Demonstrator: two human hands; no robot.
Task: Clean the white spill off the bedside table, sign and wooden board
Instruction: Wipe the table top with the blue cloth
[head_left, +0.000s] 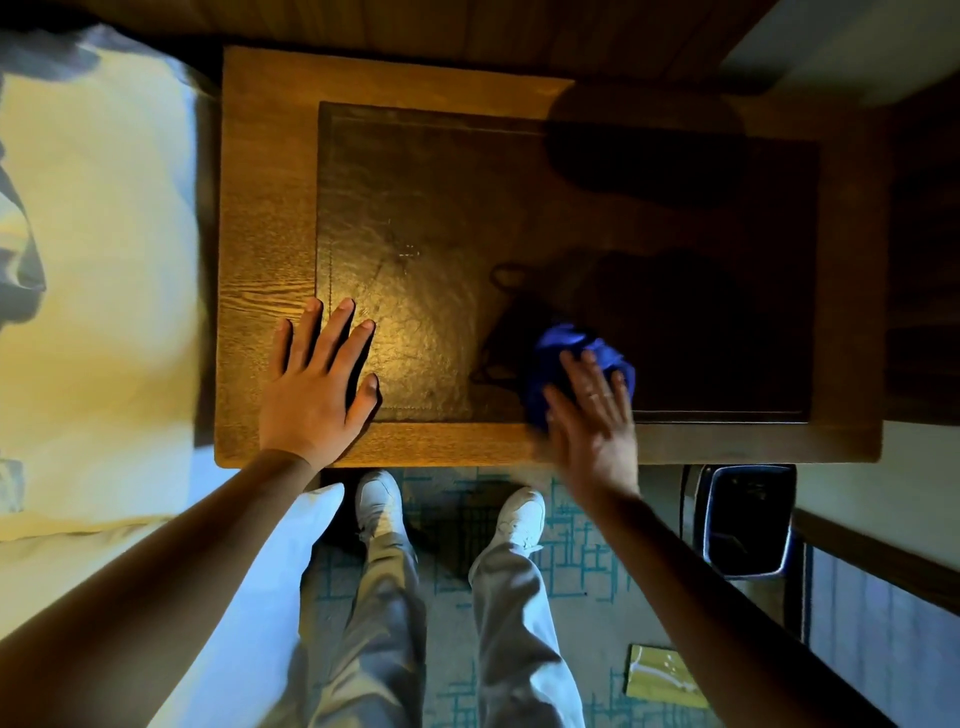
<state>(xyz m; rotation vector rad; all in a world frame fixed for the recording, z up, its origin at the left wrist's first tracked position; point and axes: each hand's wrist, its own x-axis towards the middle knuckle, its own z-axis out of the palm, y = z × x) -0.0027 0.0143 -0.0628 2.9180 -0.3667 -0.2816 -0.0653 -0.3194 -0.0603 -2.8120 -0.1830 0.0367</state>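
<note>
Warm light falls on the left part of the bedside table, while its right part lies in deep shadow. On the table top sits a darker inset panel with a leather-like surface, and faint pale marks show near its middle; whether they are spill or only reflection I cannot tell. The left hand lies flat at the near left corner of the panel, the fingers spread, partly on the wooden frame and partly on the dark panel. The right hand is open and flat too, the fingers spread, and it presses down a crumpled blue cloth at the near edge of the panel, to the right of the middle. This hand looks blurred. On the left of the table is a bed with pale bedding. On the floor, near the person's white shoes, there is a patterned carpet. A dark bin stands on the right, just beside the near edge of the table. Nearer to the camera, a yellowish flat board with white streaks lies on the carpet.
</note>
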